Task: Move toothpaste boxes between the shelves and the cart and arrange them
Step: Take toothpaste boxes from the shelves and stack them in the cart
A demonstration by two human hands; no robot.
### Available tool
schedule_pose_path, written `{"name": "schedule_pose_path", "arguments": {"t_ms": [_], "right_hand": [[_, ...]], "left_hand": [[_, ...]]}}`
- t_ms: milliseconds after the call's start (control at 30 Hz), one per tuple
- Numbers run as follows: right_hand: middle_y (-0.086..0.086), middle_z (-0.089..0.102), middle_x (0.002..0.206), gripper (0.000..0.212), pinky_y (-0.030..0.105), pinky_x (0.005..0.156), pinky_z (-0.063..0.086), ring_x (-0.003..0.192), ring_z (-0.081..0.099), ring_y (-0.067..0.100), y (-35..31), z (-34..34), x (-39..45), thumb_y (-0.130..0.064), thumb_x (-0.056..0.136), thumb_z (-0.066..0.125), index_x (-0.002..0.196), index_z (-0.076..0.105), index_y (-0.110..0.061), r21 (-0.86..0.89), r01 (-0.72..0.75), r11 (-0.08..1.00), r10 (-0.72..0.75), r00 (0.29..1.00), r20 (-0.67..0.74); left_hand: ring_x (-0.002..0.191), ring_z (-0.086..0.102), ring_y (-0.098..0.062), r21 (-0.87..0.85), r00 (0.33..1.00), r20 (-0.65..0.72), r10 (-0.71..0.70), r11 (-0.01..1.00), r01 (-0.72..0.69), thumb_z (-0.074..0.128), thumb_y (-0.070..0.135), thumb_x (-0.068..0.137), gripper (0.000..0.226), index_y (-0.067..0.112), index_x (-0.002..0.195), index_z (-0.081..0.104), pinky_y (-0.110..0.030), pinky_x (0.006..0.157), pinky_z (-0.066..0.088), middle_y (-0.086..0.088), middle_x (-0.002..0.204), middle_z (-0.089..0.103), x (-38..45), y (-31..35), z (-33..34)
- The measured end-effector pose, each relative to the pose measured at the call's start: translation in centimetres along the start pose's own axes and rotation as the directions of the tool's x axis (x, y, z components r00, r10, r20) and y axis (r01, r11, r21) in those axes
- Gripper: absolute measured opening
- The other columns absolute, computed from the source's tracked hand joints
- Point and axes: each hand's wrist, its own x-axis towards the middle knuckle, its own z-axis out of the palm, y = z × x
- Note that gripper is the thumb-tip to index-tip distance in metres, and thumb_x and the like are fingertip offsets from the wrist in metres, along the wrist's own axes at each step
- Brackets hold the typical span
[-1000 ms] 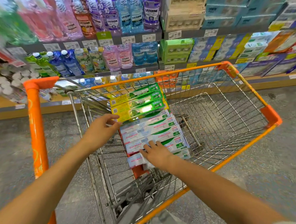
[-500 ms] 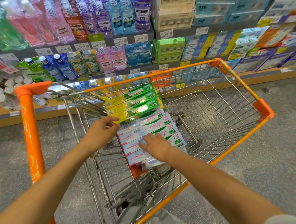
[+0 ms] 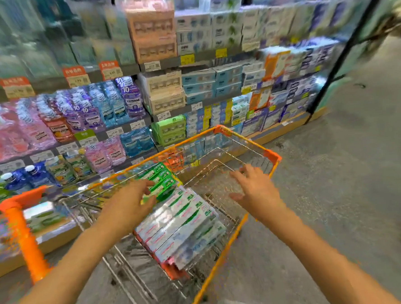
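Note:
A row of toothpaste boxes lies in the left part of the orange-rimmed wire cart (image 3: 248,142): white and green boxes (image 3: 183,225) nearer me, green and yellow boxes (image 3: 163,180) farther away. My left hand (image 3: 130,203) hovers over the seam between the two groups, fingers spread and relaxed, holding nothing. Raised above the bare right part of the cart basket, my right hand (image 3: 255,188) is open with its fingers spread. The picture is blurred by head motion.
Shelves behind the cart hold mouthwash bottles (image 3: 112,105) on the left and stacked toothpaste and other boxes (image 3: 216,85) on the right. The cart's orange handle post (image 3: 26,237) stands at the left. Grey floor (image 3: 338,190) stretches to the right.
My head has lifted, so more of the shelves shows. My right hand has left the white boxes and risen to the right over the basket. My left hand has lifted slightly off the boxes.

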Motion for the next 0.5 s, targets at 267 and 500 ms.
{"name": "schedule_pose_path", "arguments": {"t_ms": [267, 500], "right_hand": [[0.018, 0.062, 0.090, 0.051, 0.041, 0.055, 0.051, 0.074, 0.060, 0.039, 1.8, -4.6, -21.1, -0.019, 0.052, 0.091, 0.095, 0.068, -0.004, -0.008, -0.388, 0.922, 0.378, 0.902, -0.210], [0.022, 0.060, 0.090, 0.047, 0.045, 0.062, 0.053, 0.077, 0.060, 0.043, 2.7, -8.3, -40.4, -0.017, 0.058, 0.089, 0.096, 0.067, -0.001, -0.023, -0.737, 0.675, 0.689, 0.642, -0.337]], "left_hand": [[0.106, 0.057, -0.027, 0.061, 0.883, 0.200, 0.425, 0.894, -0.444, 0.051, 0.029, 0.095, 0.035, 0.016, 0.127, 0.054, -0.036, 0.087, 0.045, -0.007, 0.117, 0.061, -4.6, 9.5, 5.1], [0.112, 0.056, -0.024, -0.016, 0.618, 0.363, 0.698, 0.668, -0.744, 0.051, 0.031, 0.094, 0.038, 0.023, 0.131, 0.051, -0.035, 0.089, 0.044, -0.001, 0.122, 0.060, -10.2, 22.8, 11.5]]}}
